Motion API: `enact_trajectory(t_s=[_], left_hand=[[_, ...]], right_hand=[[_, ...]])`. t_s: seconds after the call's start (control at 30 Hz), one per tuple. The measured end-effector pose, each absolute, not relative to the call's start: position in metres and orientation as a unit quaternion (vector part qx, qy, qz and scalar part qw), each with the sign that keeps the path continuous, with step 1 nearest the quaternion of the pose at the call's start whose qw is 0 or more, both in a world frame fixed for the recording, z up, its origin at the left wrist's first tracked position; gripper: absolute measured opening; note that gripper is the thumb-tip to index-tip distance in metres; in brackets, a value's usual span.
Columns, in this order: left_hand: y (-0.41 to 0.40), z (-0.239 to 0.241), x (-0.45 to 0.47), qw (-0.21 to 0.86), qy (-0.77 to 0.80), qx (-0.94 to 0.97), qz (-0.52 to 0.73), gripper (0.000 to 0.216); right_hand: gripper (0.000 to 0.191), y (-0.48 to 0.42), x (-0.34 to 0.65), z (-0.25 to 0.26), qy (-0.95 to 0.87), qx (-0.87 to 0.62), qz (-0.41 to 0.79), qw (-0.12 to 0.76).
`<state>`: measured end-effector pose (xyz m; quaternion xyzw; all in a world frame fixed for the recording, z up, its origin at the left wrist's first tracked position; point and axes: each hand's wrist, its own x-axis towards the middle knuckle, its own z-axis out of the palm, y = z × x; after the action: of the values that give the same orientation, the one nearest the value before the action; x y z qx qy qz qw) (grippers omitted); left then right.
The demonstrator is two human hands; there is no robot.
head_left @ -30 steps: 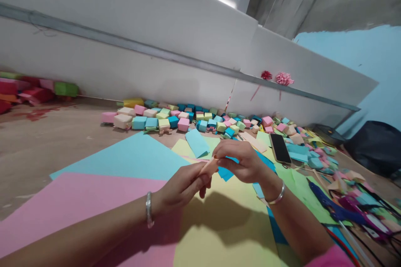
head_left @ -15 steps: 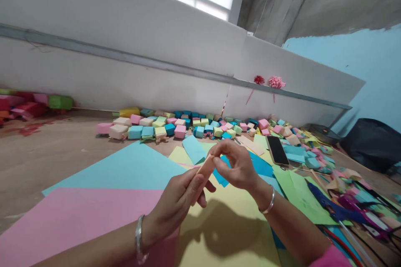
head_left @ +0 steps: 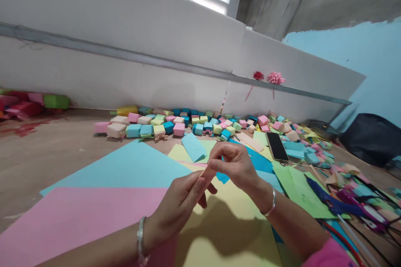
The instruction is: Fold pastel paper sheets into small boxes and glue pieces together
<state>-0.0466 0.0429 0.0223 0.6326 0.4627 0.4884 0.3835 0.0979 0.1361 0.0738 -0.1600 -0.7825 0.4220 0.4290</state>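
Note:
Between my two hands is a narrow folded strip of peach paper (head_left: 204,172), mostly covered by fingers. My left hand (head_left: 183,196) grips its lower part, thumb on top. At the upper end, my right hand (head_left: 233,164) pinches the strip with thumb and curled fingers. Both hands are held above a yellow paper sheet (head_left: 232,233), on which their shadow falls. A pink sheet (head_left: 84,212) and a light blue sheet (head_left: 125,167) lie to the left. Just beyond the hands rests a folded light blue paper piece (head_left: 193,147).
Rows of small coloured paper cubes (head_left: 178,128) stand along the wall. On the right are a phone (head_left: 277,147), green paper (head_left: 303,192), a blue glue gun (head_left: 326,198) with cables and many paper scraps. A black bag (head_left: 371,139) sits at the far right.
My right hand has closed further over the strip's upper end, its fingers and thumb now covering more of the peach paper. The left hand keeps its grip. The view has shifted slightly.

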Motion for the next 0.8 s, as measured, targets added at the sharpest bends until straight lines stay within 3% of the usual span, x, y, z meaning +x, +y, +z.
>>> enact_trajectory(t_s=[0.13, 0.27, 0.37, 0.43, 0.53, 0.63, 0.8], left_hand=[[0.041, 0.023, -0.045, 0.406, 0.462, 0.614, 0.496, 0.041], [0.042, 0.023, -0.043, 0.437, 0.468, 0.596, 0.484, 0.042], [0.044, 0.024, -0.045, 0.452, 0.456, 0.605, 0.472, 0.042], [0.045, 0.026, -0.047, 0.451, 0.45, 0.611, 0.47, 0.04], [0.047, 0.026, -0.05, 0.416, 0.458, 0.617, 0.487, 0.037], [0.048, 0.025, -0.053, 0.356, 0.469, 0.618, 0.521, 0.035], [0.051, 0.027, -0.059, 0.218, 0.494, 0.663, 0.519, 0.025]], right_hand=[[0.011, 0.135, 0.099, 0.077, -0.823, -0.169, 0.376, 0.391], [0.019, 0.135, 0.1, 0.077, -0.844, -0.163, 0.302, 0.413], [0.021, 0.136, 0.102, 0.077, -0.837, -0.185, 0.309, 0.412], [0.012, 0.138, 0.103, 0.078, -0.845, -0.192, 0.333, 0.372], [0.013, 0.141, 0.103, 0.079, -0.843, -0.189, 0.387, 0.323], [0.019, 0.141, 0.101, 0.078, -0.814, -0.188, 0.426, 0.346], [0.03, 0.137, 0.1, 0.077, -0.819, -0.19, 0.334, 0.426]])
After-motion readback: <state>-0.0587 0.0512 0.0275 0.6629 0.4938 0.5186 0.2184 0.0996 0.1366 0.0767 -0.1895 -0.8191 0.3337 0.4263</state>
